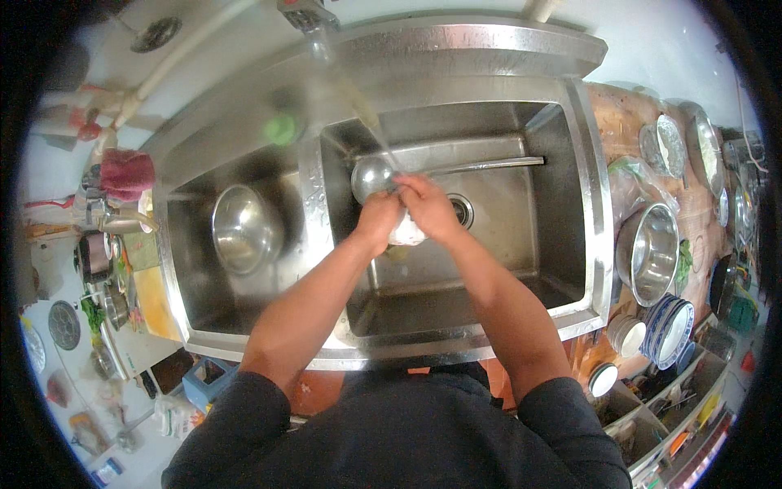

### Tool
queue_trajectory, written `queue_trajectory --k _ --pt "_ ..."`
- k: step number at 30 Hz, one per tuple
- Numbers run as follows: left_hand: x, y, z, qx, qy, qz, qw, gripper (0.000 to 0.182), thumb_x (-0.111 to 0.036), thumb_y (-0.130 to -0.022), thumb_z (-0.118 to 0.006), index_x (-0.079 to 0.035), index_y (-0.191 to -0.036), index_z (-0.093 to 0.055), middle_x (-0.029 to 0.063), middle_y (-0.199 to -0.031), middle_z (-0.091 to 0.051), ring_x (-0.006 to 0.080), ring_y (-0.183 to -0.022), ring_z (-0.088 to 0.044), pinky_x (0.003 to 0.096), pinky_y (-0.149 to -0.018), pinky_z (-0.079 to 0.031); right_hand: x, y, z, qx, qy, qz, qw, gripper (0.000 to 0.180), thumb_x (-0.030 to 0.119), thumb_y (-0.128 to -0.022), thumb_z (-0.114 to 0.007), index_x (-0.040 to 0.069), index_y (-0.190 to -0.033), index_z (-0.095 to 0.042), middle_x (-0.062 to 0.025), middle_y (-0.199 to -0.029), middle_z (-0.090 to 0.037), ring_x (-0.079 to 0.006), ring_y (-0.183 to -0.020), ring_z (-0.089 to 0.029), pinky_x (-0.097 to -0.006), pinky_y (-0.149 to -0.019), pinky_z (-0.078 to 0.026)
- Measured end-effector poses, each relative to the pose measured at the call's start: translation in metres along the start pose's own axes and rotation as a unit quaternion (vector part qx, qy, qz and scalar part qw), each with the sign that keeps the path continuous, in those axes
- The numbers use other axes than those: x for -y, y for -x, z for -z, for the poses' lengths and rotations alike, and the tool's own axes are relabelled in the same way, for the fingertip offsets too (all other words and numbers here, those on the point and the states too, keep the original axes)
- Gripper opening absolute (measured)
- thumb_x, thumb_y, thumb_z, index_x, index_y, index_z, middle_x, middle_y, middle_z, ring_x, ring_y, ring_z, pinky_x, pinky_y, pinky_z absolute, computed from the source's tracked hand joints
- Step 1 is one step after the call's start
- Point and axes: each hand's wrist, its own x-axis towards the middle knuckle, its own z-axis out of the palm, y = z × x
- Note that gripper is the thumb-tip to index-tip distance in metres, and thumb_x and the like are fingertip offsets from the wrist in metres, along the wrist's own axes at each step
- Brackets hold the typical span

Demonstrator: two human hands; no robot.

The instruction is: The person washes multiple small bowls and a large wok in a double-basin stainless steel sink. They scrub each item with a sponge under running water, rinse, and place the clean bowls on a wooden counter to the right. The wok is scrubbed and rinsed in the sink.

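My left hand (377, 221) and my right hand (431, 208) meet above the right basin (482, 244) of a stainless steel sink. Both are closed around a small white object (408, 231), mostly hidden by my fingers; I cannot tell whether it is cloth or something else. A thin stream of water (386, 147) runs down to my fingertips from the tap (308, 15). Just beyond my hands lies a metal ladle (371, 176), its long handle pointing right. Whether my fingers touch it is unclear. The drain (459, 211) shows beside my right wrist.
A steel bowl (244, 229) sits in the left basin, with a blurred green item (281, 128) behind it. On the wooden counter (702, 214) at right are a steel basin (655, 253), a plastic bag (638, 183) and stacked blue-and-white dishes (672, 333). A maroon cloth (127, 174) hangs at left.
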Motion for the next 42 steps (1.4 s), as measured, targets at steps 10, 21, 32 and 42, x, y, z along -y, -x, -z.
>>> queue_trajectory --k 10,21,32,42 --pt "-0.015 -0.034 -0.007 -0.093 0.116 0.046 0.988 0.033 -0.026 -0.096 -0.054 0.004 -0.104 -0.063 0.0144 -0.094 -0.066 0.0257 -0.080 -0.067 0.0387 -0.071 -0.055 0.013 0.015 0.037 0.005 -0.422 -0.336 0.842 0.059 0.039 -0.093 -0.065 -0.005 -0.130 -0.052 -0.0078 -0.116 -0.065 -0.0188 -0.096 -0.063 -0.0355 -0.079 -0.053" --pt "-0.002 0.001 -0.004 0.112 0.175 0.160 0.965 0.034 -0.009 -0.088 -0.053 -0.007 -0.121 -0.048 0.0080 -0.103 -0.056 0.0212 -0.086 -0.060 0.0409 -0.077 -0.055 -0.004 0.048 0.014 -0.079 0.266 0.168 0.946 0.017 0.020 -0.085 -0.068 0.005 -0.091 -0.065 -0.0122 -0.104 -0.057 -0.0307 -0.114 -0.050 -0.0513 -0.105 -0.032" --pt "-0.003 0.024 -0.001 0.163 -0.142 0.204 0.955 0.067 0.005 -0.074 -0.050 0.001 -0.139 -0.031 0.0172 -0.117 -0.056 0.0310 -0.094 -0.066 0.0517 -0.079 -0.061 0.008 0.005 0.014 0.138 0.358 0.199 0.902 0.037 0.010 -0.080 -0.061 0.008 -0.116 -0.058 -0.0191 -0.103 -0.066 -0.0407 -0.098 -0.064 -0.0479 -0.082 -0.052" --pt "-0.007 0.015 0.002 -0.052 -0.289 -0.084 0.952 0.061 0.006 -0.080 -0.045 0.001 -0.140 -0.034 0.0247 -0.126 -0.054 0.0410 -0.108 -0.061 0.0455 -0.090 -0.053 -0.024 0.031 0.002 0.048 -0.257 -0.322 0.910 0.022 0.012 -0.093 -0.059 0.001 -0.112 -0.056 -0.0099 -0.085 -0.063 -0.0158 -0.061 -0.060 -0.0271 -0.043 -0.045"
